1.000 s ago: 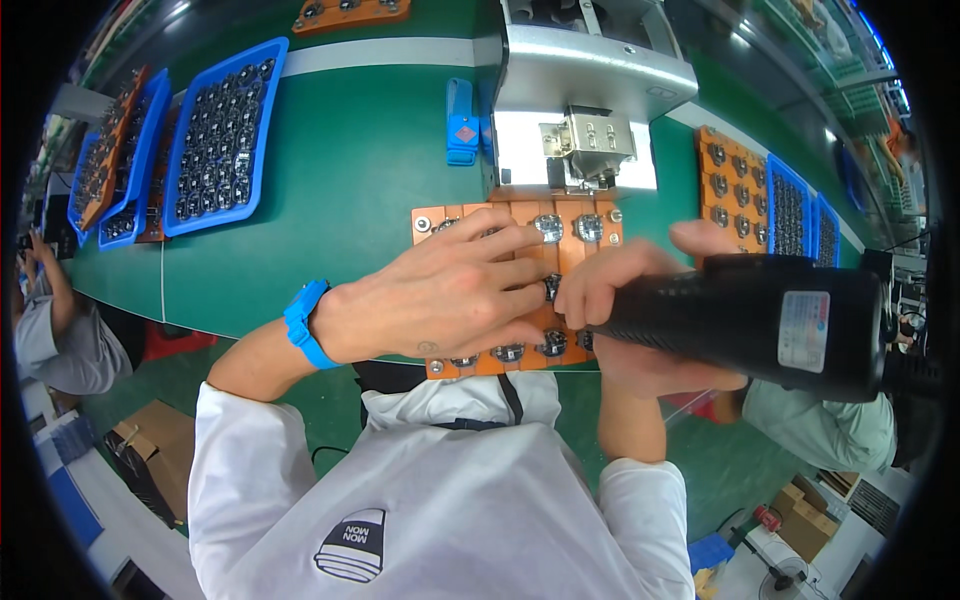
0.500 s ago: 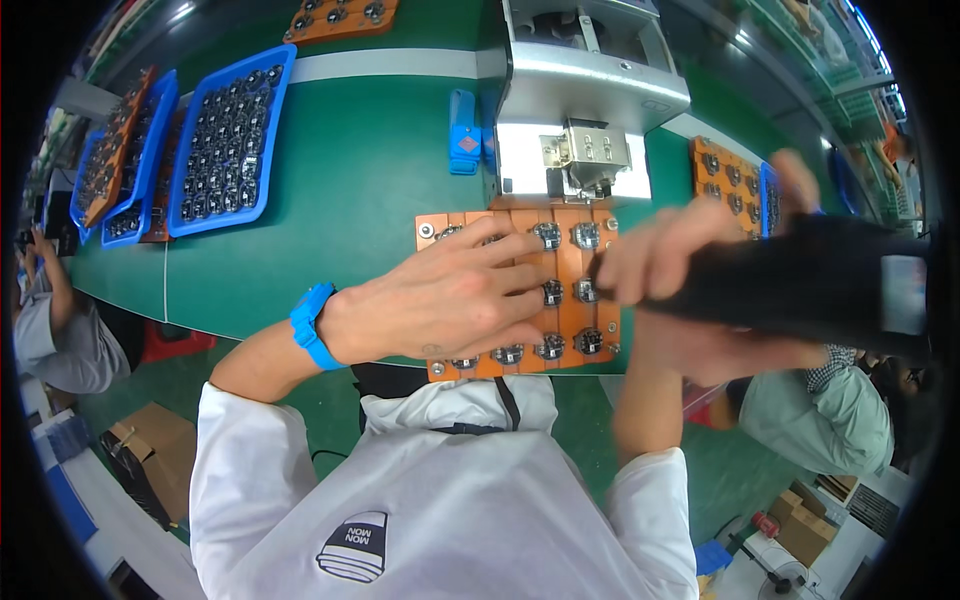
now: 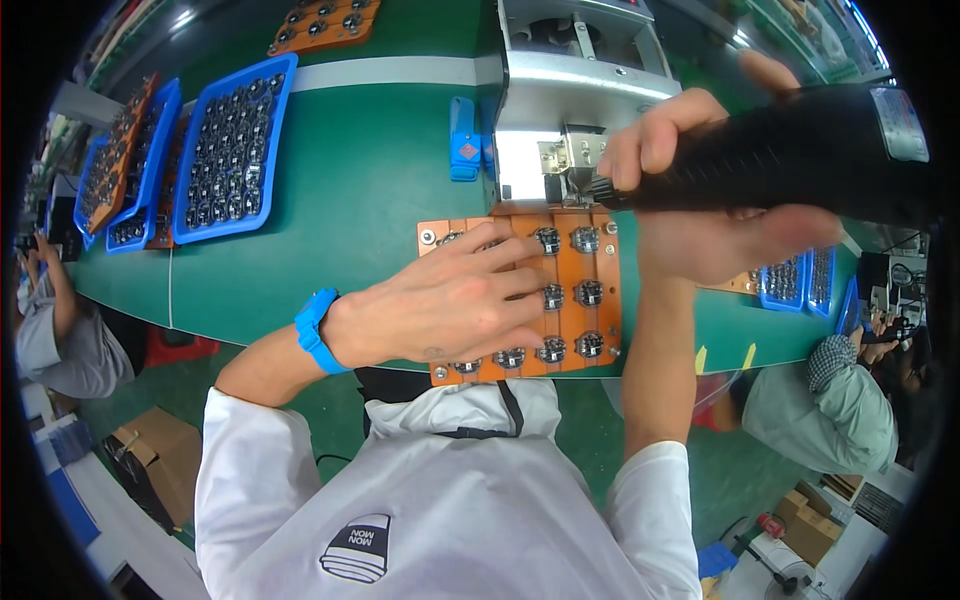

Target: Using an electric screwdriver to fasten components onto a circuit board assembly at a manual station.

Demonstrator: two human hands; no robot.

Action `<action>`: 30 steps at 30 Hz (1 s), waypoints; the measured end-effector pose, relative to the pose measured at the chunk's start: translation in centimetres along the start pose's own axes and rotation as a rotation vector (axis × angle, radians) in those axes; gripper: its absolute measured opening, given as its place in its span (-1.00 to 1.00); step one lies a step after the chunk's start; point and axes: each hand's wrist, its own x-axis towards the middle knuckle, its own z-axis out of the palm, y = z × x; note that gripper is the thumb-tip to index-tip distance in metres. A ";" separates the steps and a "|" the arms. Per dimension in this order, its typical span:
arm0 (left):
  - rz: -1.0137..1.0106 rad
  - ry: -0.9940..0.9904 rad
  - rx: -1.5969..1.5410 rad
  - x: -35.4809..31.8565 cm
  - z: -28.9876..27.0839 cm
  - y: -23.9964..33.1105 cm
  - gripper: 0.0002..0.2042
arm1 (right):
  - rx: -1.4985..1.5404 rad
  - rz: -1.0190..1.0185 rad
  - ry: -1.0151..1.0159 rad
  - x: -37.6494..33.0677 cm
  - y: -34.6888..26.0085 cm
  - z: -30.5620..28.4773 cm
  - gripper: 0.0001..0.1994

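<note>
My left hand (image 3: pixel 465 300), a blue strap (image 3: pixel 317 330) on its wrist, lies with spread fingers over an orange fixture board (image 3: pixel 570 265). Small round dark parts (image 3: pixel 589 293) sit in rows of recesses in the board; my hand covers several of them. My right hand (image 3: pixel 690 190) is wrapped round a black electric screwdriver (image 3: pixel 780 155), held nearly level, its tip toward the left. That tip is at the front of a silver screw feeder (image 3: pixel 590 85), close to its metal outlet block (image 3: pixel 582 150); whether they touch I cannot tell.
Blue trays (image 3: pixel 268 190) of similar parts stand at the left, with an orange board (image 3: pixel 125 170) tilted on one. Another orange board (image 3: pixel 325 25) lies at the back, and more blue trays (image 3: pixel 785 295) at the right. A blue strap-like item (image 3: pixel 463 140) is beside the feeder. Other people sit at both sides.
My right hand has moved up and away from the board with the electric screwdriver, bringing its tip to the feeder's front. My left hand stays in place on the board.
</note>
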 end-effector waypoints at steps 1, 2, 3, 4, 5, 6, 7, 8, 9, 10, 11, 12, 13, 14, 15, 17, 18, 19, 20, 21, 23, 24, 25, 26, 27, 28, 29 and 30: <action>0.004 0.008 -0.003 0.0 0.0 0.0 -0.70 | -0.048 0.043 0.013 -0.1 -0.2 0.3 0.09; 0.008 0.016 -0.007 0.1 0.0 0.0 -0.70 | -0.097 0.085 0.028 -0.3 -0.4 0.5 0.09; 0.012 0.014 -0.007 0.1 0.1 0.0 -0.70 | -0.145 0.128 0.042 -0.4 -0.7 0.8 0.09; 0.015 0.024 -0.003 0.1 0.1 0.0 -0.70 | -0.192 0.170 0.055 -0.6 -0.9 0.9 0.09; 0.018 0.033 0.001 0.1 0.1 0.0 -0.70 | -0.239 0.213 0.068 -0.7 -1.1 1.0 0.10; 0.019 0.032 0.002 0.0 0.1 0.0 -0.70 | -0.239 0.211 0.069 -1.2 -1.2 0.9 0.10; 0.015 0.022 -0.005 0.0 0.1 0.0 -0.69 | -0.075 0.142 0.105 -2.1 -1.0 0.7 0.09; 0.011 0.012 -0.012 -0.1 0.1 0.0 -0.69 | 0.090 0.071 0.141 -2.9 -1.2 0.5 0.09; 0.010 0.011 -0.015 0.0 0.1 0.1 -0.69 | 0.115 0.076 0.171 -3.8 -1.8 0.7 0.09; 0.012 0.018 -0.023 0.1 0.1 0.2 -0.68 | 0.137 0.055 0.203 -4.7 -2.2 0.8 0.05; 0.014 0.026 -0.031 0.2 0.1 0.3 -0.68 | 0.130 0.060 0.209 -5.5 -2.9 0.6 0.03; 0.013 0.025 -0.033 0.3 0.4 0.4 -0.68 | 0.123 0.065 0.216 -6.2 -3.3 0.3 0.01; 0.027 0.029 -0.018 0.5 0.6 0.5 -0.66 | 0.122 0.065 0.220 -6.7 -3.5 0.4 0.01; 0.040 0.034 -0.002 0.8 0.8 0.6 -0.63 | 0.147 0.032 0.314 -7.1 -3.5 0.7 0.03; 0.041 0.031 -0.004 1.1 0.9 0.8 -0.63 | 0.172 -0.002 0.408 -7.5 -3.4 0.7 0.04; 0.055 0.059 0.057 1.6 1.1 0.9 -0.58 | 0.116 0.065 0.358 -8.2 -3.5 -0.4 0.00; 0.056 0.055 0.054 1.8 1.4 1.0 -0.58 | 0.060 0.130 0.303 -8.6 -3.4 -0.8 -0.04; 0.045 0.044 0.060 2.1 1.5 1.2 -0.56 | 0.062 0.129 0.306 -8.7 -3.2 -1.1 -0.04; 0.035 0.033 0.066 2.2 1.6 1.4 -0.55 | 0.092 0.124 0.294 -8.7 -3.0 -1.3 -0.05; 0.036 0.030 0.066 2.4 1.6 1.5 -0.55 | 0.121 0.118 0.281 -8.7 -2.9 -1.4 -0.06; 0.017 -0.004 0.067 2.5 1.4 1.6 -0.54 | 0.123 0.127 0.289 -8.6 -2.8 -1.3 -0.06; 0.018 -0.006 0.066 2.6 1.4 1.6 -0.54 | 0.125 0.137 0.294 -8.5 -2.7 -1.3 -0.07; 0.017 -0.007 0.068 2.6 1.4 1.6 -0.53 | 0.126 0.136 0.295 -8.5 -2.5 -1.3 -0.07; 0.015 -0.008 0.070 2.7 1.4 1.6 -0.53 | 0.144 0.125 0.288 -8.6 -2.2 -1.5 -0.08; 0.015 -0.009 0.071 2.7 1.4 1.5 -0.53 | 0.161 0.114 0.279 -8.8 -1.9 -1.5 -0.08; 0.019 -0.009 0.066 2.7 1.4 1.5 -0.52 | 0.158 0.114 0.282 -9.0 -1.7 -1.6 -0.08; 0.023 -0.010 0.061 2.8 1.5 1.4 -0.52 | 0.163 0.097 0.268 -9.2 -1.4 -1.6 -0.09; 0.026 -0.010 0.059 2.8 1.5 1.4 -0.52 | 0.169 0.079 0.253 -9.3 -1.3 -1.6 -0.09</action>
